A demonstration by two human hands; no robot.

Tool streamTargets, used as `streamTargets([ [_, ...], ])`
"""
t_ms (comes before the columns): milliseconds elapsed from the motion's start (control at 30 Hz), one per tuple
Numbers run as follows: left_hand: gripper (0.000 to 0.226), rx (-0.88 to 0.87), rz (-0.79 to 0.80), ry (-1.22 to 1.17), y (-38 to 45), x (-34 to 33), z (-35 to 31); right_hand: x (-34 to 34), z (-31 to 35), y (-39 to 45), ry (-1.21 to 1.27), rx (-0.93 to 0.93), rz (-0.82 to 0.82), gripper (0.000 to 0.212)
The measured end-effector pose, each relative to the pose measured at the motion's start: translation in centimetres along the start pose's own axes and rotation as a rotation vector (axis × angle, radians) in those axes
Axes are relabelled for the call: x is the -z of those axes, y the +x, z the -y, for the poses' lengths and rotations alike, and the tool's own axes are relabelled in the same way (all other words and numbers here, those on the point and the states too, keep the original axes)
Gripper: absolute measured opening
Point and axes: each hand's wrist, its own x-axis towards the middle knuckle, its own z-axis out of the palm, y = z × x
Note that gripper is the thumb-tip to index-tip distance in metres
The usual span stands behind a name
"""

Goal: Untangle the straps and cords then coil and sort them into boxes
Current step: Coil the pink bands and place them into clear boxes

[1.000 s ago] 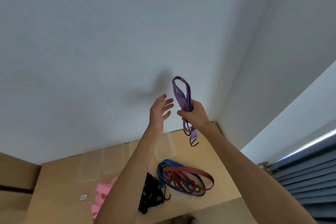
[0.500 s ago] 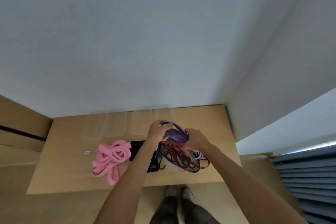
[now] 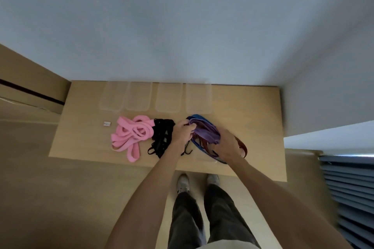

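Note:
A coiled purple cord (image 3: pixel 205 132) is held low over the table, on top of a blue cord (image 3: pixel 197 117) and a red cord (image 3: pixel 241 146). My left hand (image 3: pixel 183 132) grips its left end and my right hand (image 3: pixel 226 145) grips its right end. A pink strap (image 3: pixel 131 134) lies in loose loops at the left of the table. Beside it lies a black tangle of cord (image 3: pixel 162 137). Several clear boxes (image 3: pixel 168 97) stand in a row along the far side of the table.
The wooden table (image 3: pixel 257 119) stands against a pale wall, in a corner at the right. A small white tag (image 3: pixel 106 123) lies left of the pink strap. My legs and shoes (image 3: pixel 183 183) show below the table's near edge. Blue slats (image 3: pixel 348 188) are at the right.
Both hands came down from in front of the wall to the table with the purple cord. My left hand, which was open, now grips the cord. The camera tilted downward.

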Motion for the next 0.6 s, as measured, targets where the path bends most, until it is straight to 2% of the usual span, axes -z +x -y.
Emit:
streamTargets([
  [67, 0.021, -0.053, 0.018, 0.138, -0.3, 0.6, 0.5, -0.7, -0.1, 0.0, -0.098, -0.013, -0.005, 0.066],
  [133, 0.01, -0.148, 0.003, 0.283, -0.7, 1.7, 0.8, -1.1, 0.4, -0.3, -0.147, -0.018, -0.046, 0.066],
  [267, 0.017, -0.248, -0.113, 0.434, -1.3, 5.2, 0.1, -0.7, 3.6, -0.2, -0.108, -0.003, -0.151, 0.047],
  [400, 0.027, -0.314, -0.25, 0.529, -1.8, 10.2, -1.2, -0.8, 9.3, 0.3, 0.068, 0.035, -0.106, 0.037],
  [600, 0.033, -0.353, -0.322, 0.634, 0.0, 18.7, -2.1, -5.3, 17.6, 1.5, 0.074, 0.062, 0.026, 0.032],
])
